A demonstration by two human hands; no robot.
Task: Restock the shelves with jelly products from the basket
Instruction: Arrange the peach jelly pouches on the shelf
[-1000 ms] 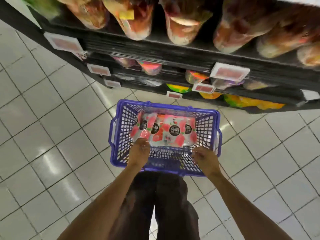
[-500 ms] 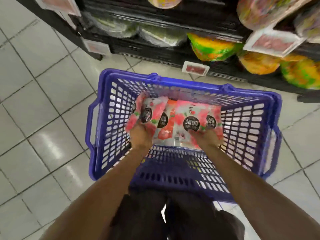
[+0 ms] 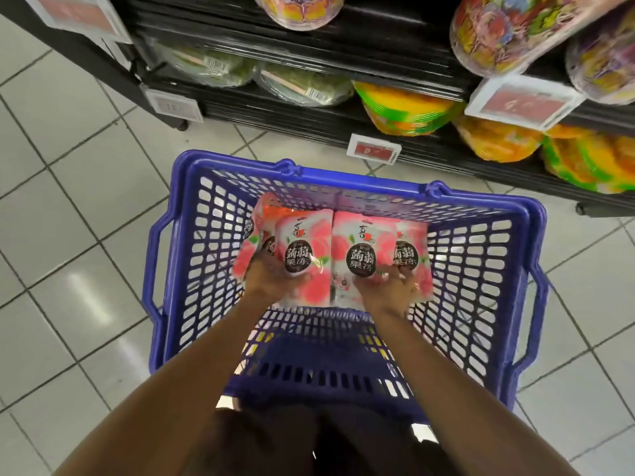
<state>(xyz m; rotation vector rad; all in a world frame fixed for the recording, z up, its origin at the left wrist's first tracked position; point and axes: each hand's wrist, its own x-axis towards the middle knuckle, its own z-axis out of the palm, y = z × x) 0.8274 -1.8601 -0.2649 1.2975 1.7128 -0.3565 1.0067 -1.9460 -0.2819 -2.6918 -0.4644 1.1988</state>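
Observation:
A blue plastic basket [image 3: 508, 269] stands on the tiled floor in front of me. Inside it lie several pink peach jelly packs with round black labels. My left hand [image 3: 271, 281] grips the bottom of one pink jelly pack [image 3: 302, 242], which stands upright. My right hand [image 3: 390, 290] grips the neighbouring pink jelly pack [image 3: 357, 245], with another pack just to its right [image 3: 412, 249]. More packs are partly hidden behind the left one. Both forearms reach down into the basket.
Black shelves [image 3: 309, 111] run across the top, close behind the basket. They hold green jelly bags [image 3: 302, 84], yellow-orange bags [image 3: 405, 111] and coloured tubs [image 3: 508, 32]. White price tags [image 3: 374, 150] hang from the shelf edges. White floor tiles [image 3: 68, 201] lie to the left.
The view has dropped closer to the basket. Both hands went from the basket's near rim down onto the jelly packs and closed on them, tipping two packs upright.

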